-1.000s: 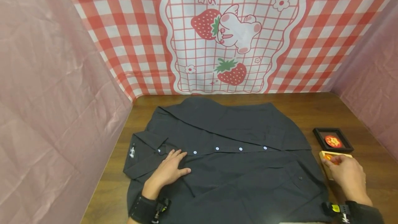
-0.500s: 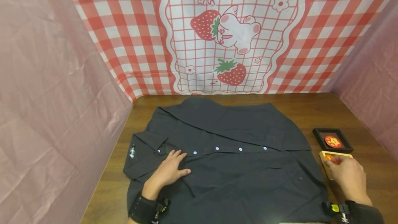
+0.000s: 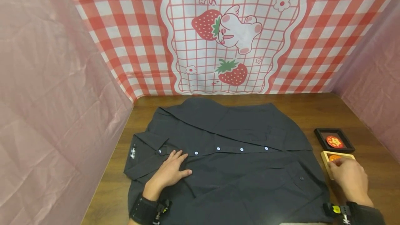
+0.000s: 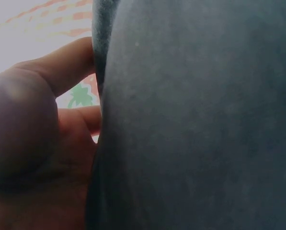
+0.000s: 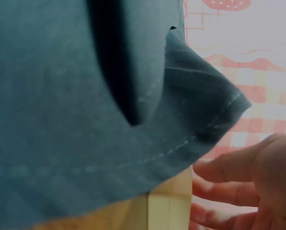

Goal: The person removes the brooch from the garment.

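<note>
A dark grey button-up shirt point(image 3: 231, 180) lies spread on the wooden table, its collar to the left and white buttons along the placket. My left hand point(image 3: 170, 171) rests flat on it near the collar, fingers extended; the left wrist view shows part of this hand point(image 4: 32, 120) beside dark cloth. At the right, my right hand point(image 3: 349, 178) is over a pale yellow square tray point(image 3: 325, 155) with a round orange piece point(image 3: 333, 158) inside. Thumb and forefinger reach down beside that piece. Whether they pinch it is hidden. Right wrist view: curled fingers point(image 5: 229, 191) beside the tray's edge.
Behind the yellow tray sits a black square tray point(image 3: 319, 136) holding a red and yellow disc point(image 3: 334, 142). A red checked strawberry cloth point(image 3: 234, 37) hangs at the back. Pink cloth point(image 3: 56, 114) hangs at both sides.
My right thumb and forefinger have shifted slightly to the right, so more of the orange piece shows. The left hand and shirt stay in place.
</note>
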Demonstrator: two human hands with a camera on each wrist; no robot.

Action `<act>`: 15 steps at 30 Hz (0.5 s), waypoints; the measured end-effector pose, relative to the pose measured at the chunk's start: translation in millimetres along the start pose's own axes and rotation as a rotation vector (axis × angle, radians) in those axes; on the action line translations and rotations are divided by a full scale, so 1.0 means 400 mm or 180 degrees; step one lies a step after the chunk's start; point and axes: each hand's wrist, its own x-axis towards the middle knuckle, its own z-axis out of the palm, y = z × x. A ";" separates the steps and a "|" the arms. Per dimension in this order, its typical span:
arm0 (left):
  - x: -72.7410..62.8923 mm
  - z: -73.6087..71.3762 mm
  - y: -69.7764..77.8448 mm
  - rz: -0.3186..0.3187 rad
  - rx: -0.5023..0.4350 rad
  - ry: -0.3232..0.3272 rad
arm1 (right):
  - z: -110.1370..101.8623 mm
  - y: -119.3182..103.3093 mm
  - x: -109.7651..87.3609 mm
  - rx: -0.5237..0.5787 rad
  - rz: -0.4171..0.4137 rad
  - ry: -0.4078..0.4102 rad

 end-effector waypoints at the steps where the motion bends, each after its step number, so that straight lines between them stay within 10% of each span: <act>1: -0.001 0.000 0.000 0.0000 -0.0004 0.0000 | -0.001 -0.001 0.001 -0.0022 0.0002 -0.0052; 15: 0.000 -0.004 -0.005 0.0012 -0.0057 0.0016 | -0.006 -0.009 -0.007 0.0077 0.0053 -0.0125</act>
